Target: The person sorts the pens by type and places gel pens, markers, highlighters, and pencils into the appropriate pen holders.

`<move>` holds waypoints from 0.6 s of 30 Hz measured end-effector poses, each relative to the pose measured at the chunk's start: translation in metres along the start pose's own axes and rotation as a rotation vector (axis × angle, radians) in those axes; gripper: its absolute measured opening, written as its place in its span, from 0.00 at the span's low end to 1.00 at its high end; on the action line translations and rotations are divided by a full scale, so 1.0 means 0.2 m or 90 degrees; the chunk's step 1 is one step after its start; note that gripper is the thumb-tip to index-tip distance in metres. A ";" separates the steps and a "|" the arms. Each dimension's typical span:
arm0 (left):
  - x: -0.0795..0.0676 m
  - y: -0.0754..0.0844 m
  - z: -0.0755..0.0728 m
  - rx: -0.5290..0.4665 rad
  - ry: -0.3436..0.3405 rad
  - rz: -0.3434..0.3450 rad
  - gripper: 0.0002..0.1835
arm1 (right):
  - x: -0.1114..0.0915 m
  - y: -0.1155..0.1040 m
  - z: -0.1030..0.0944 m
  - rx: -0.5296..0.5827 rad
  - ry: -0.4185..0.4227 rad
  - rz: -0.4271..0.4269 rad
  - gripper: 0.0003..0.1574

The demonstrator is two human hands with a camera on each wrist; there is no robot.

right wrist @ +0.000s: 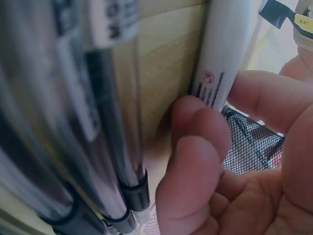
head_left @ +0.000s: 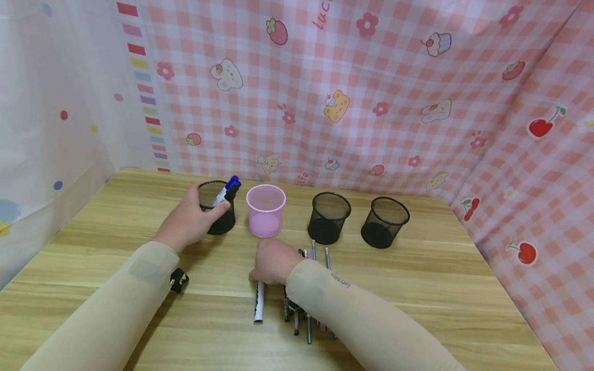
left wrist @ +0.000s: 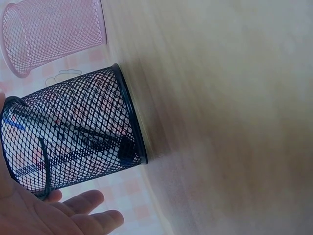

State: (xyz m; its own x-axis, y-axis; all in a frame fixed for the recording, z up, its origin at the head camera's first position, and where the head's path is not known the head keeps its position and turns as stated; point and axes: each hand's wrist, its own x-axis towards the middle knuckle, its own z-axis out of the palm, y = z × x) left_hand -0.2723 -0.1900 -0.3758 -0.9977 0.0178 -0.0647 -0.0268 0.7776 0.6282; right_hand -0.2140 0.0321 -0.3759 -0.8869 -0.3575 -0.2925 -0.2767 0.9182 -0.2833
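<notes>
In the head view, the left hand (head_left: pixel 189 219) grips the leftmost black mesh cup (head_left: pixel 224 222), its thumb on the near side by the rim; a blue-capped marker (head_left: pixel 234 182) and a black-capped marker (head_left: pixel 231 193) lean in that cup. The right hand (head_left: pixel 275 262), well apart from the left, pinches a white marker (head_left: pixel 259 305) in front of the pink mesh cup (head_left: pixel 265 221), beside a bunch of pens and pencils (head_left: pixel 309 332) lying on the wooden table (head_left: pixel 223 330), partly hidden under the right sleeve (head_left: pixel 352 309). Two more black cups, the nearer one (head_left: pixel 326 230) and the far-right one (head_left: pixel 381 233), stand to the right of the pink cup, before a pink checked cloth (head_left: pixel 297 67). In the left wrist view, turned sideways, the thumb side is mostly cut off, while fingertips show extended beside the leftmost cup; the markers show dimly through its mesh, with the pink cup just beyond. In the right wrist view, thumb and curled fingers clamp the white marker's barrel; blurred clear pens fill the left, and black mesh shows between thumb and fingers.
</notes>
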 end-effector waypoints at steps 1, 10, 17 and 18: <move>0.00 0.00 0.00 0.000 0.000 0.001 0.69 | 0.00 0.00 0.00 0.001 -0.001 0.000 0.25; 0.00 0.00 0.00 -0.002 -0.001 -0.001 0.68 | 0.00 0.02 0.00 0.033 0.013 0.006 0.26; 0.00 0.00 0.00 0.001 -0.005 -0.004 0.69 | -0.02 0.02 -0.01 0.080 0.014 0.023 0.20; 0.00 0.00 0.00 0.002 -0.005 -0.004 0.69 | -0.02 0.02 -0.01 0.084 0.016 0.023 0.20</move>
State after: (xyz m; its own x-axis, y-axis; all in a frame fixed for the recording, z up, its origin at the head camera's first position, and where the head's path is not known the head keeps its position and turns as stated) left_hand -0.2724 -0.1902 -0.3753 -0.9971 0.0175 -0.0746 -0.0331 0.7796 0.6254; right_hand -0.2128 0.0372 -0.3743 -0.9051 -0.3184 -0.2819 -0.1946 0.8995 -0.3913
